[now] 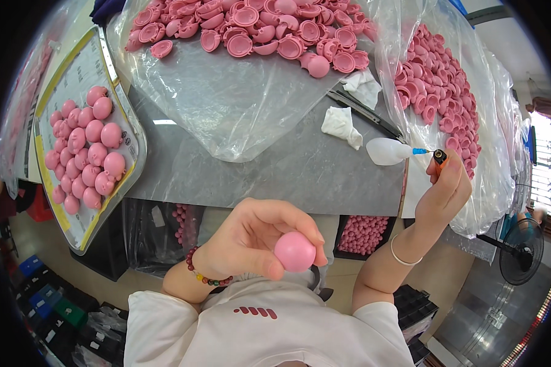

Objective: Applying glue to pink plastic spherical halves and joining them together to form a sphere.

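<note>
My left hand (pixel 251 238) is closed round a smooth pink plastic ball (pixel 295 251), held between thumb and fingers in front of my chest. Over the right side of the table, my right hand (pixel 448 183) grips a small black-and-orange cylindrical thing (pixel 439 156); its exact kind is unclear. Right by its tip is the blue needle nozzle of a white squeeze bottle (pixel 387 151), which lies on its side. Left of the bottle are a crumpled white cloth (pixel 341 125) and a dark, long, narrow tool (pixel 367 114).
Pink half shells are heaped on clear plastic sheeting (pixel 226 116) at the back and in another pile (pixel 438 85) at right. A tray (pixel 138 144) of assembled pink balls stands at left. Below the table edge sits a black crate (pixel 364 235) of small pink pieces. A fan (pixel 521 251) stands far right.
</note>
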Tool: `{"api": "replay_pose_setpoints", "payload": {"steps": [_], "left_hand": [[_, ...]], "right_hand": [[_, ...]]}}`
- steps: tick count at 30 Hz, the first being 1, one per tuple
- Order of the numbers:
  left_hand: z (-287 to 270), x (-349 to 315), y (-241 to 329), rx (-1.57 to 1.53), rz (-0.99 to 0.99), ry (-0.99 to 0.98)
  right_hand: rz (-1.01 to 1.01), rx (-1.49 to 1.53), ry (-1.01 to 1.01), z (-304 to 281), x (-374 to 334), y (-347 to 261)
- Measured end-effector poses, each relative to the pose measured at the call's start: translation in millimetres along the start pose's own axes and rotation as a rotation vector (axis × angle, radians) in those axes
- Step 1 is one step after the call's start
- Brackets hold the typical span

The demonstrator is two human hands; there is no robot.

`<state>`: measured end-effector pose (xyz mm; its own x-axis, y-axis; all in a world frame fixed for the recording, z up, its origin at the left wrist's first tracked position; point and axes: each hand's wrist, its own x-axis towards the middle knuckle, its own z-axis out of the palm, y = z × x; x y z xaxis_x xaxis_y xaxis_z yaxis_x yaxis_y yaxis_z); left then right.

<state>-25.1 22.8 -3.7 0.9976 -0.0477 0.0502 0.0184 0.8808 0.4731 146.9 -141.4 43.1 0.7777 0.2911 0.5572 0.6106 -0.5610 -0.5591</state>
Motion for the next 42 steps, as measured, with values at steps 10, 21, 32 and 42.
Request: {"api": "replay_pose_setpoints", "payload": {"steps": [10,21,32,42], "left_hand": [[-0.2,-0.6,-0.3,0.002,-0.004,0.006],[1.0,2.0,-0.4,-0.021,-0.012,0.008],[0.8,1.7,-1.2,-0.037,-0.022,0.012],[0.2,1.2,-1.1,-0.044,-0.03,0.014]], "right_hand": [[-0.004,-0.016,-0.061,-3.1,1.6,-2.4],[0.014,-0.018,-0.056,-3.1,1.4,-5.2],[0.019,-0.039,-0.074,-3.8,2.4,-4.2],[0.016,-0.032,-0.074,-4.4,2.8,-4.1]]}}
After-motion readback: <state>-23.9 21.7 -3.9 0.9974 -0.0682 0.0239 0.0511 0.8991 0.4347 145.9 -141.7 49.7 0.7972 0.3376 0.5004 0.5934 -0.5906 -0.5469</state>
